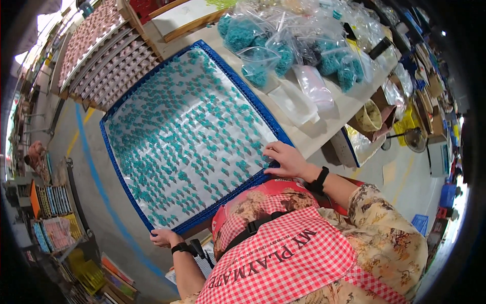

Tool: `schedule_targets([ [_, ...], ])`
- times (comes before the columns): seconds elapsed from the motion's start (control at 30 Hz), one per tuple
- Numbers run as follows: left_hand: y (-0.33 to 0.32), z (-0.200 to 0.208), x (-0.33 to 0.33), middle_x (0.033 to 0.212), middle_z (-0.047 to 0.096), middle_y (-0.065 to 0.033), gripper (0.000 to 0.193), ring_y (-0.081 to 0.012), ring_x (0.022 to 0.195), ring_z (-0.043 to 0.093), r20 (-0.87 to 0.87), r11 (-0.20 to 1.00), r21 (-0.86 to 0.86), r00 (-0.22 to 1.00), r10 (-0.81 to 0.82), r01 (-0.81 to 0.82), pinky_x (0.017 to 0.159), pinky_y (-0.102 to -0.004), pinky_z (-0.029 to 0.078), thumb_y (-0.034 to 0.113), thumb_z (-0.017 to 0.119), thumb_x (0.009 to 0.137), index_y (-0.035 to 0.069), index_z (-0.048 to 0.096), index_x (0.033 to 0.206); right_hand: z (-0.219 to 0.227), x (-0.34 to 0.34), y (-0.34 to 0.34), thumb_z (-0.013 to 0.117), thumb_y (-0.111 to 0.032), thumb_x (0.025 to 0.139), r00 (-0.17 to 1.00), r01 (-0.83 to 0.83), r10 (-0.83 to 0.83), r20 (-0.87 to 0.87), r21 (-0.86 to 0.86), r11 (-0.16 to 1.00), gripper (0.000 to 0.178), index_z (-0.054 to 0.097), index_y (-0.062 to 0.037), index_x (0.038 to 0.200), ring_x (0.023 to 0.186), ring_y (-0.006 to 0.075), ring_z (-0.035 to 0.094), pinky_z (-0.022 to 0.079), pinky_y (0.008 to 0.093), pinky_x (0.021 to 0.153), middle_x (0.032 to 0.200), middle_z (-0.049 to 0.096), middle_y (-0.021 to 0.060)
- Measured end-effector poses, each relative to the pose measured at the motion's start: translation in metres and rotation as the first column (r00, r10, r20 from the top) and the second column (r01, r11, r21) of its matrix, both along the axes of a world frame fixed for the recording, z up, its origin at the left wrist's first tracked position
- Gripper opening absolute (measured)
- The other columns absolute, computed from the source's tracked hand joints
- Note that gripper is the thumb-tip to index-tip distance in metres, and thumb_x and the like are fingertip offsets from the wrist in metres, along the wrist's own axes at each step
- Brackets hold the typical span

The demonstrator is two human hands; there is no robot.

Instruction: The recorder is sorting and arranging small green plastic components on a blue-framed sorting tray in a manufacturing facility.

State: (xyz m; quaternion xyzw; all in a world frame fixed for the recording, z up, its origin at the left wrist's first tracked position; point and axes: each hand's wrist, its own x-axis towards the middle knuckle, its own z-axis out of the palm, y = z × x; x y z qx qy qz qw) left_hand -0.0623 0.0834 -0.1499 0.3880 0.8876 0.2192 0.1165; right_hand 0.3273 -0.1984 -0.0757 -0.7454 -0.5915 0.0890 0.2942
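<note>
Near-square blue tray (247, 93), one corner forward

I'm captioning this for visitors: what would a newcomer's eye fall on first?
Probably the large blue-rimmed tray at the centre, dotted with small teal pieces, the left hand and right hand at its near corners. Next, the clear bags, several with teal contents, heaped on the table at upper right.

A beige table (299, 136) bears clear bags of teal pieces (284, 57), a flat white packet (293, 105), a pinkish pouch (315, 83)
</note>
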Motion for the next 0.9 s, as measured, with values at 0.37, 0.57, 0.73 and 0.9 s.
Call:
schedule_targets([
  [0.37, -0.003, 0.005, 0.001, 0.125, 0.052, -0.012, 0.042, -0.034, 0.114, 0.05, -0.053, 0.999, 0.016, 0.998, -0.027, 0.028, 0.094, -0.0485, 0.04, 0.043, 0.039, 0.095, 0.014, 0.055, 0.121, -0.011, -0.004, -0.002, 0.068, -0.016, 0.078, 0.959, 0.102, -0.111, -0.262, -0.048, 0.994, 0.038, 0.054, -0.0061, 0.112, 0.083, 0.031, 0.059, 0.05, 0.0375, 0.072, 0.1, 0.056, 0.0134],
  [0.57, -0.004, 0.002, -0.001, 0.128, 0.05, -0.0161, 0.046, -0.0364, 0.116, 0.048, -0.044, 0.999, 0.014, 0.998, -0.041, 0.042, 0.097, -0.0489, 0.038, 0.043, 0.037, 0.096, 0.01, 0.053, 0.123, -0.002, -0.012, 0.015, 0.065, -0.02, 0.081, 0.995, 0.094, -0.095, -0.02, -0.032, 0.995, 0.043, 0.052, -0.0076, 0.12, 0.083, 0.0305, 0.06, 0.051, 0.0379, 0.067, 0.102, 0.055, 0.0125],
  [0.73, -0.002, -0.012, -0.008, 0.12, 0.055, -0.0135, 0.041, -0.0346, 0.111, 0.052, -0.098, 0.998, 0.062, 0.995, -0.02, 0.027, 0.092, -0.0491, 0.04, 0.043, 0.041, 0.094, 0.014, 0.056, 0.119, -0.01, -0.006, 0.014, 0.062, -0.017, 0.082, 0.997, 0.071, -0.072, -0.013, -0.093, 0.993, 0.036, 0.053, -0.007, 0.115, 0.083, 0.031, 0.061, 0.051, 0.0376, 0.067, 0.106, 0.055, 0.0126],
  [0.9, -0.003, -0.003, 0.0, 0.122, 0.055, -0.013, 0.041, -0.0342, 0.112, 0.051, -0.075, 0.998, 0.064, 0.997, -0.009, 0.014, 0.093, -0.0485, 0.041, 0.043, 0.041, 0.094, 0.014, 0.056, 0.119, -0.023, -0.001, 0.013, 0.063, -0.017, 0.081, 0.986, 0.152, -0.156, 0.053, 0.08, 0.985, 0.034, 0.054, -0.0061, 0.112, 0.087, 0.0329, 0.061, 0.052, 0.0381, 0.07, 0.107, 0.055, 0.0138],
])
